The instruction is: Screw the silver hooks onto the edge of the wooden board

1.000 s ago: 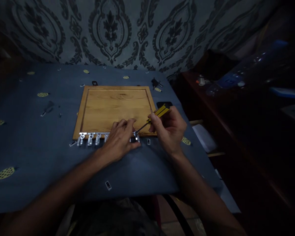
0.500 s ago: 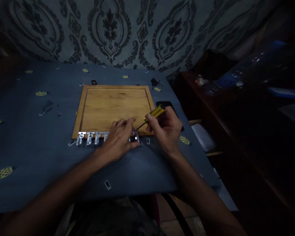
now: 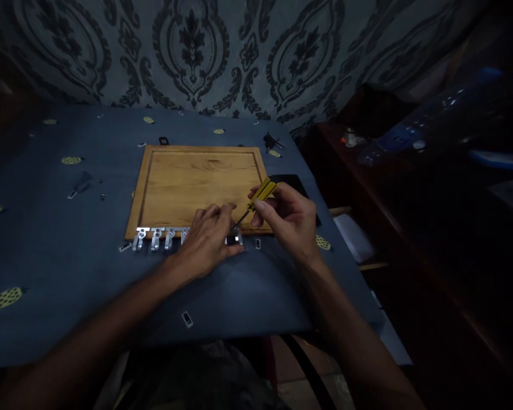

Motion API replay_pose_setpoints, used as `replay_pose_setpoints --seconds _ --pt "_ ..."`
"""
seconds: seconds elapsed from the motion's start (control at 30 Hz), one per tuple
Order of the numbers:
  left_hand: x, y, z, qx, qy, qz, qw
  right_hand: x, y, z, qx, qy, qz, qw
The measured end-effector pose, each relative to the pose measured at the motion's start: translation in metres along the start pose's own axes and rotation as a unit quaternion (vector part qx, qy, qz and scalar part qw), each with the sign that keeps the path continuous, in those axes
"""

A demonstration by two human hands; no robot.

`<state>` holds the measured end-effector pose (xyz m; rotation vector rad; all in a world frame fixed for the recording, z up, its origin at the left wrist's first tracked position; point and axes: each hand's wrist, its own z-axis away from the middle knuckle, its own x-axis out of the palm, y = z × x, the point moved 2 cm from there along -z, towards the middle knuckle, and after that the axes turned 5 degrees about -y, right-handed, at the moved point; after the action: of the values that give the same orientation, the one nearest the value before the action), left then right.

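Note:
A wooden board (image 3: 196,182) lies on the blue-covered table (image 3: 68,267). Along its near edge runs a metal rail with several silver hooks (image 3: 154,237). My left hand (image 3: 207,239) lies over the rail's right part, fingers pressed down on it. My right hand (image 3: 288,219) is closed on a yellow-and-black screwdriver (image 3: 260,196). The screwdriver slants down to the left, its tip at the rail's right end beside my left fingers.
Small metal bits and black-and-white tags (image 3: 187,319) lie scattered on the cloth. A dark flat object (image 3: 293,182) sits right of the board. To the right stands a dark wooden shelf (image 3: 389,188) with a plastic bottle (image 3: 427,122). Patterned wallpaper is behind.
My right hand has tilted the screwdriver handle more upright and moved slightly left. The left hand stays on the rail.

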<state>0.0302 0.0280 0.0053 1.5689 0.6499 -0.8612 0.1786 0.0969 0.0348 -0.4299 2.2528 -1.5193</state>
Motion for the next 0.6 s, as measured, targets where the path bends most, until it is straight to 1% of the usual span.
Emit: replay_pose_setpoints --seconds 0.1,0.23,0.43,0.5,0.6 --pt "-0.0002 0.0001 -0.0004 -0.001 0.001 0.002 1.0 0.0028 0.0013 0.0001 0.014 0.022 -0.011 1.0" --pt "0.0002 -0.0001 0.0006 -0.001 -0.004 0.003 1.0 0.0034 0.0021 -0.001 0.02 0.022 -0.029 0.999" --pt "0.0009 -0.0005 0.001 0.012 0.0 0.001 1.0 0.0015 0.0012 -0.0023 0.018 -0.033 -0.027 0.999" --pt "0.0008 -0.0003 0.0008 0.01 -0.001 0.004 1.0 0.0024 0.0014 -0.0017 0.019 -0.023 -0.025 0.999" --pt "0.0006 0.0001 0.0009 0.008 -0.002 0.003 1.0 0.0052 0.0023 -0.0001 0.017 0.011 -0.029 0.999"
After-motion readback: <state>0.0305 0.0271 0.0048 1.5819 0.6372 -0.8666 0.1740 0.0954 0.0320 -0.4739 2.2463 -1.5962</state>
